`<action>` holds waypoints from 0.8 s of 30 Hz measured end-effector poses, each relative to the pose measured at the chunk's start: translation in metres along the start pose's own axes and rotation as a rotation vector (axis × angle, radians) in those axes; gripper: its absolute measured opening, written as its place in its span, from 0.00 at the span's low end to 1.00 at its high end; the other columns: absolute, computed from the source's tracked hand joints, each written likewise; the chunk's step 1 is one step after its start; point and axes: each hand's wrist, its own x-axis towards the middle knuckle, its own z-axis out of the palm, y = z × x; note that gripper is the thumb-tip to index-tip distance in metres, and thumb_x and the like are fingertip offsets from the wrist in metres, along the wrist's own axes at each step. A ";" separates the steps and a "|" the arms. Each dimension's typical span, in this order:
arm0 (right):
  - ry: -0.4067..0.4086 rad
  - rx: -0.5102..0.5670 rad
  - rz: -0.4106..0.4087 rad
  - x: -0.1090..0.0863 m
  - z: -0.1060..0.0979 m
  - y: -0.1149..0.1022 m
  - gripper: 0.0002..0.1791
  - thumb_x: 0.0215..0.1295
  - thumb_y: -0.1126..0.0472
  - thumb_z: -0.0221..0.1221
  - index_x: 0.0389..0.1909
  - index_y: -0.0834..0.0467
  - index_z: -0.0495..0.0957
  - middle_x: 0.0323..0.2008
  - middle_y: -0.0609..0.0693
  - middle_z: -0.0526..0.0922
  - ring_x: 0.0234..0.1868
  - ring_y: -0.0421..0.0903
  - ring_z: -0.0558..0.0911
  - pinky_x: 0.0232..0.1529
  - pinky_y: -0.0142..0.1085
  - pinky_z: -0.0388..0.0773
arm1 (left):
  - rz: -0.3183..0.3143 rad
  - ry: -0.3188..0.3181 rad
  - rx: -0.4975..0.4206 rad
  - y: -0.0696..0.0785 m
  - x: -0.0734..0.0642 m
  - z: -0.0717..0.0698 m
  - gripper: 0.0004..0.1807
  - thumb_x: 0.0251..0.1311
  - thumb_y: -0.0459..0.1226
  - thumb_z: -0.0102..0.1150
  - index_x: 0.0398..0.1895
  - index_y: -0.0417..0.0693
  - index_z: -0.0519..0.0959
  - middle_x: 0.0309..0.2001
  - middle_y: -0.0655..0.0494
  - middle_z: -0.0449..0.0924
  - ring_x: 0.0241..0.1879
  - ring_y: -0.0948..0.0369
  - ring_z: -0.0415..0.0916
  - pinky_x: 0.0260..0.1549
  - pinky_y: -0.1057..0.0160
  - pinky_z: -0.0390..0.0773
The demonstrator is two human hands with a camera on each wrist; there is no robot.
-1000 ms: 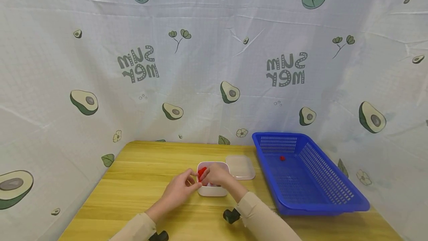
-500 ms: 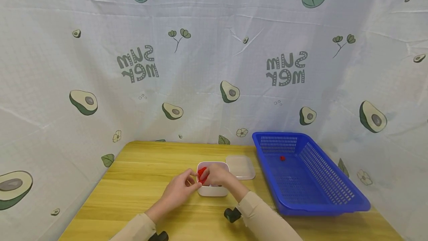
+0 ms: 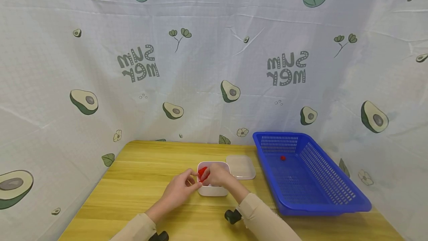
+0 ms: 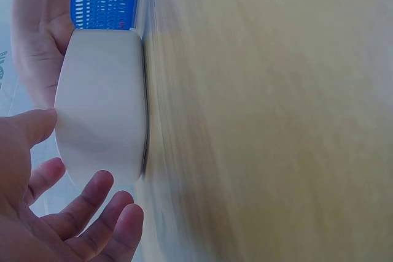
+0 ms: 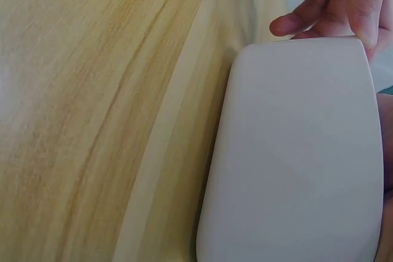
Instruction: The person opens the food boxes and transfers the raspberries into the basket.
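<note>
A white box (image 3: 213, 191) without its lid stands on the table. My left hand (image 3: 180, 187) holds its left front corner, thumb and index finger at the rim; in the left wrist view the other fingers of the left hand (image 4: 80, 213) hang loose beside the box wall (image 4: 101, 102). My right hand (image 3: 215, 175) reaches down inside the box, its curled fingertips pinching a small red piece (image 3: 202, 172) by the left wall. Part of that piece and most of the box's contents are hidden behind the hand. In the right wrist view the box wall (image 5: 301, 145) covers the right fingers.
A translucent lid (image 3: 241, 167) lies flat behind the box, to its right. Farther right stands a large blue plastic basket (image 3: 284, 200), with a small red thing (image 3: 282, 158) on its floor. A printed cloth (image 3: 200, 66) hangs behind the wooden table (image 3: 157, 159).
The right fingers shift slightly inside the box and the red piece tilts a little with them. The left hand, box, lid and basket stay in place.
</note>
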 end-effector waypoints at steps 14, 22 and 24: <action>0.036 -0.054 -0.059 0.002 0.002 0.003 0.07 0.55 0.62 0.73 0.22 0.57 0.86 0.20 0.43 0.81 0.23 0.40 0.74 0.27 0.30 0.73 | -0.004 0.000 0.003 0.001 0.000 -0.001 0.18 0.64 0.54 0.64 0.49 0.54 0.78 0.36 0.62 0.80 0.34 0.64 0.75 0.30 0.63 0.72; 0.036 -0.069 -0.058 0.001 0.003 0.003 0.10 0.55 0.59 0.73 0.21 0.59 0.87 0.18 0.44 0.81 0.23 0.41 0.73 0.27 0.31 0.73 | -0.004 -0.002 0.010 0.001 -0.001 0.000 0.20 0.63 0.54 0.64 0.50 0.54 0.79 0.36 0.62 0.80 0.34 0.63 0.74 0.31 0.63 0.72; 0.036 -0.062 -0.048 0.001 0.003 0.002 0.09 0.55 0.59 0.74 0.21 0.59 0.87 0.19 0.45 0.82 0.24 0.42 0.74 0.28 0.32 0.75 | -0.006 -0.002 0.008 0.001 -0.001 0.000 0.20 0.63 0.54 0.65 0.50 0.54 0.79 0.36 0.62 0.80 0.35 0.63 0.74 0.30 0.63 0.72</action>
